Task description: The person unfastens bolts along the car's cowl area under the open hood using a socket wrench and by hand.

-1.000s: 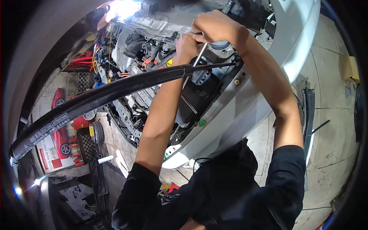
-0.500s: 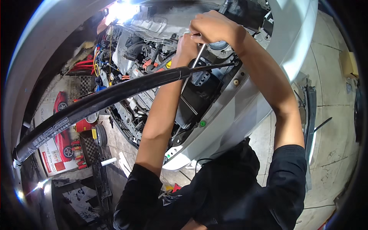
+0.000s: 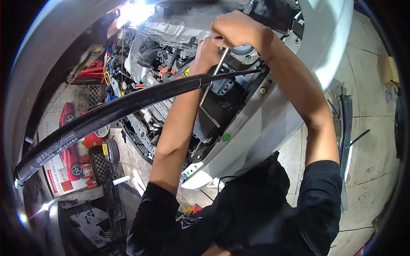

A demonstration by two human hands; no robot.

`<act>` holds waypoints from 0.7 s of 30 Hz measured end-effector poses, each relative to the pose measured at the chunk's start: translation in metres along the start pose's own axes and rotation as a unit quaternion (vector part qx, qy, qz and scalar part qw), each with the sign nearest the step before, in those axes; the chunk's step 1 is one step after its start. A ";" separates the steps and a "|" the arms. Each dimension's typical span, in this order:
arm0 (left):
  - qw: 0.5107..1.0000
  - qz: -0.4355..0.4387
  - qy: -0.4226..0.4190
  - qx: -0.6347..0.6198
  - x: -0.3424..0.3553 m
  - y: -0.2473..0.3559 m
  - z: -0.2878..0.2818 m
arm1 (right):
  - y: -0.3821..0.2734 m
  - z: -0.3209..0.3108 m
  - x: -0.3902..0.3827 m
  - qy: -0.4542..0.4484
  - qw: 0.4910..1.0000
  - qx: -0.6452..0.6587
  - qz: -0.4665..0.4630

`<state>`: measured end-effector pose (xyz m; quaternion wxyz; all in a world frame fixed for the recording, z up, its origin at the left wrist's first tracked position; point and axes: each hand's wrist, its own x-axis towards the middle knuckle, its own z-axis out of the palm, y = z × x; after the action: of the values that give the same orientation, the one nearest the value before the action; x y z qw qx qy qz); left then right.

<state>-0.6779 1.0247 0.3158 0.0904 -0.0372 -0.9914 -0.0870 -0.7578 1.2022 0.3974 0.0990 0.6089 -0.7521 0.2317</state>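
Both of my arms reach over the open engine bay of a white car. My right hand (image 3: 241,30) is closed at the far side of the bay, its fingers curled out of sight. A long slim metal bar (image 3: 218,68) runs from under it toward the battery area, and a grey end piece (image 3: 249,7) in line with it shows beyond. My left hand (image 3: 207,52) is just left of and below the right, touching or nearly touching it. Its fingers are curled and partly covered, so what they grip cannot be made out.
A black gas strut (image 3: 128,106) crosses in front of my left forearm. The white fender (image 3: 256,132) lies along my body. A bright work lamp (image 3: 137,13) shines at the upper left. A trim strip (image 3: 345,128) lies on the right-hand floor; a red toolbox (image 3: 95,138) stands left.
My left forearm and wrist have shifted slightly to the left. My right hand and the metal bar look almost the same.
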 end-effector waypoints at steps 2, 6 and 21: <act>0.993 -0.115 -0.023 -0.013 0.005 0.022 -0.004 | 0.008 0.005 -0.009 0.003 1.000 0.000 0.010; 0.978 -0.182 -0.076 0.067 0.010 0.045 -0.009 | 0.013 0.004 -0.016 -0.006 1.000 0.008 0.022; 0.987 -0.134 -0.069 0.049 0.007 0.023 -0.008 | 0.006 0.002 -0.007 0.002 1.000 0.007 0.013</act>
<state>-0.6810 1.0458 0.3281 0.0106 0.0947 -0.9943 -0.0472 -0.7617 1.2086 0.3916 0.0929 0.5992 -0.7584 0.2392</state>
